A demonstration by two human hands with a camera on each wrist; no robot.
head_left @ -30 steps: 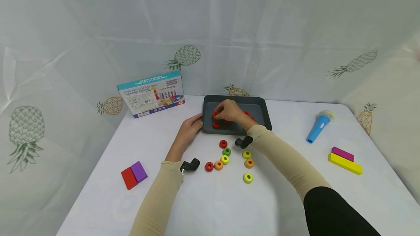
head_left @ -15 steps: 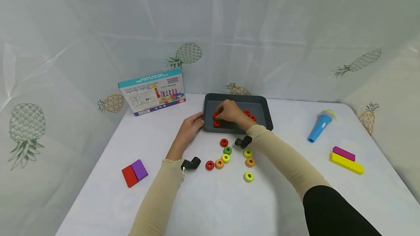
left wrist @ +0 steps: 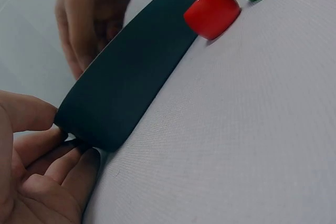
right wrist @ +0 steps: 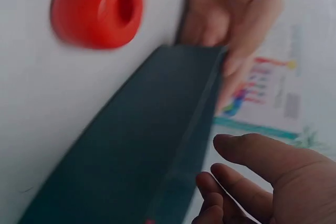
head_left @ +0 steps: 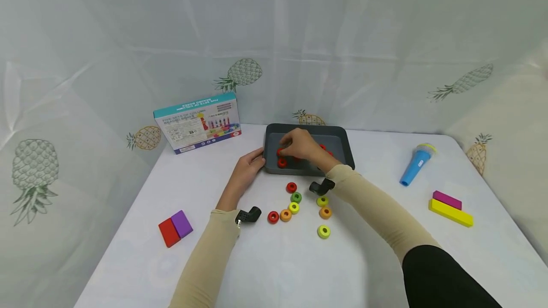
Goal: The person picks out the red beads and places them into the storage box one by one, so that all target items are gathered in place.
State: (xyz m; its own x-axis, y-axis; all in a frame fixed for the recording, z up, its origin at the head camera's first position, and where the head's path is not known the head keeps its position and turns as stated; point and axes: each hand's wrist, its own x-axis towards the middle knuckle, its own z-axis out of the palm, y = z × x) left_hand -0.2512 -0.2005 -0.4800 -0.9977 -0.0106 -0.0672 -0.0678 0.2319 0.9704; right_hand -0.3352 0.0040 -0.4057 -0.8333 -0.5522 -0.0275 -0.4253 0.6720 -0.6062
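My left hand (head_left: 246, 169) grips the near left corner of a dark grey tray (head_left: 333, 140), its fingers at the rim and lower edge in the left wrist view. My right hand (head_left: 299, 145) reaches over the tray's left part, its fingertips right at a red ring bead (head_left: 279, 152). In the right wrist view its thumb (right wrist: 247, 148) and fingers stand apart, and nothing shows between them. Another red bead (head_left: 282, 162) lies just in front. More red beads (head_left: 322, 147) lie in the tray, partly hidden by the right hand and wrist.
Red, green, yellow and orange beads (head_left: 285, 215) lie scattered before the tray. A cardboard toy box (head_left: 199, 125) stands behind left. Red and purple blocks (head_left: 175, 228) lie at left; a blue toy microphone (head_left: 415, 168) and yellow and magenta blocks (head_left: 450, 212) lie at right.
The bead at my right fingertips sits slightly lower than a second ago. My right forearm has shifted a little to the right; the left hand stays at the tray corner.
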